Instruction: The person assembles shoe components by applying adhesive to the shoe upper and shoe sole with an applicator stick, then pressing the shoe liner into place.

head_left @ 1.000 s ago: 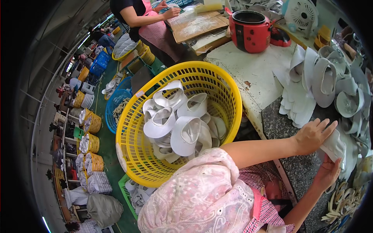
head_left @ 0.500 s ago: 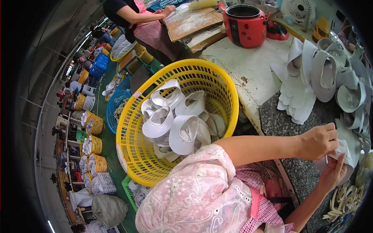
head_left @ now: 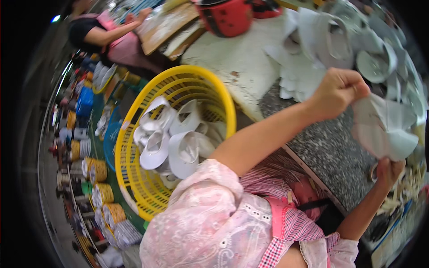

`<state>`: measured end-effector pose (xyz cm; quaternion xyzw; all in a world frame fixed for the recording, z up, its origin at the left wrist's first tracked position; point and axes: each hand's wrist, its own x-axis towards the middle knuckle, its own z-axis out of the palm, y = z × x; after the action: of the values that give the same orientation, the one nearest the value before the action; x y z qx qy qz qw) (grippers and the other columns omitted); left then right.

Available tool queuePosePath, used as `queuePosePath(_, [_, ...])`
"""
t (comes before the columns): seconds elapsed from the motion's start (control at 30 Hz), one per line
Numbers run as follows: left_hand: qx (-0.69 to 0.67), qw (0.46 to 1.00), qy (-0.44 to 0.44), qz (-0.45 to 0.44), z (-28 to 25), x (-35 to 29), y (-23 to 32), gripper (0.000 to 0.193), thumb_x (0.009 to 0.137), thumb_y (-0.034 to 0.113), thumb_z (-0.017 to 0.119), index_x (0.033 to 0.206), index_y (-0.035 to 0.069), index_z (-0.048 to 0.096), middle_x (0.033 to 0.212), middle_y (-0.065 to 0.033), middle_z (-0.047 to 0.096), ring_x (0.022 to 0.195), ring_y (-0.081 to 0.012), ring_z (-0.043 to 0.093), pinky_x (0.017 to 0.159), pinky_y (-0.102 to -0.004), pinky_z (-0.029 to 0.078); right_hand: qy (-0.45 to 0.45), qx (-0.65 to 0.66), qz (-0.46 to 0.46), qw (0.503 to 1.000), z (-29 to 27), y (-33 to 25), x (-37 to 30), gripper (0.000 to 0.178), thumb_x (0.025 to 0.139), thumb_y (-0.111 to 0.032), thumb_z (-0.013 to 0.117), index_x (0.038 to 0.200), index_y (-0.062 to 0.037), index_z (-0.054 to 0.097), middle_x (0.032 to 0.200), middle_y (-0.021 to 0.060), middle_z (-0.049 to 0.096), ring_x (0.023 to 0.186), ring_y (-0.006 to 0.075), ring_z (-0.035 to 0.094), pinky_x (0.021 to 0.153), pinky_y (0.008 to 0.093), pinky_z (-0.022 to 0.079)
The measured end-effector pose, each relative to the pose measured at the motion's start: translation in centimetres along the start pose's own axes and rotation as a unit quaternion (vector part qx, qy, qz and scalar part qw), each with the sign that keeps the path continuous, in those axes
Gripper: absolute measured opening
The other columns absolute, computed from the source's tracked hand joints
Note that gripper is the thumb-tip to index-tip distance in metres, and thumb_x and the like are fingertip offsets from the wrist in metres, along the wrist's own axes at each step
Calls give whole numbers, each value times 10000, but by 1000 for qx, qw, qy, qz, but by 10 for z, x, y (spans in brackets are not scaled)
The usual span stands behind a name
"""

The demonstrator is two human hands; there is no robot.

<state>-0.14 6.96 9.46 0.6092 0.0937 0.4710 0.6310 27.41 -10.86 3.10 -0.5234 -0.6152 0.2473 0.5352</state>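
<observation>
Your left hand [head_left: 342,93] is closed in a pinch, with its fingers bent in on a corner of a white piece [head_left: 384,123]. Your right hand [head_left: 389,170] is nearly closed too, and its thumb and fingers nip the low edge of that same piece. So the white piece is up between your two hands, above the dark speckled board [head_left: 319,143]. It looks thin, and part of it lets some light through.

This piece seems only part done, since both hands have it and it lies in no pile. Well off to the left of your left hand is the yellow basket [head_left: 229,111], with a heap of white looped pieces [head_left: 179,163] in it. Those look shaped, but I can't tell if they are all done.

There is more just past your left hand: a stack of flat white pieces [head_left: 297,82], and next to it a big pile of curved white pieces [head_left: 308,35]. I can't count them, or tell which have had their turn. Near your right hand, on its far side, lie pale strips [head_left: 413,173], and neither hand has hold of them.
</observation>
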Motion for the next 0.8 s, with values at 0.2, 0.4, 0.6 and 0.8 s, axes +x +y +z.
queuePosePath(0.2, [66, 995, -56, 48, 18, 7, 1, 181, 882, 159, 575, 826, 1, 642, 710, 13, 604, 672, -51, 514, 619, -205, 421, -21, -85, 1, 996, 32, -105, 23, 238, 704, -114, 675, 883, 33, 622, 684, 23, 591, 557, 91, 505, 501, 233, 390])
queuePosePath(0.4, [69, 994, -74, -38, 22, -9, -32, 238, 915, 198, 535, 809, -1, 613, 708, 31, 568, 677, -43, 480, 623, -189, 392, -2, 180, 49, 982, 46, -48, 5, 166, 776, -76, 664, 902, 29, 641, 701, 0, 598, 593, 70, 504, 520, 221, 401])
queuePosePath(0.6, [44, 956, -231, -176, 12, -18, -41, 301, 863, 278, 609, 980, 2, 588, 784, 4, 596, 718, -85, 535, 669, -232, 439, -1, 140, 32, 990, 64, -37, -6, 158, 741, -62, 613, 862, 33, 652, 737, 46, 651, 637, 95, 577, 576, 250, 466])
queuePosePath(0.8, [214, 866, -276, -358, 6, -62, -45, 291, 747, 170, 724, 945, -23, 635, 830, -34, 654, 760, -96, 589, 677, -271, 484, -131, 38, 198, 971, 100, -31, -39, 474, 658, -205, 727, 1055, 1, 571, 920, 148, 644, 820, 189, 626, 745, 297, 479])
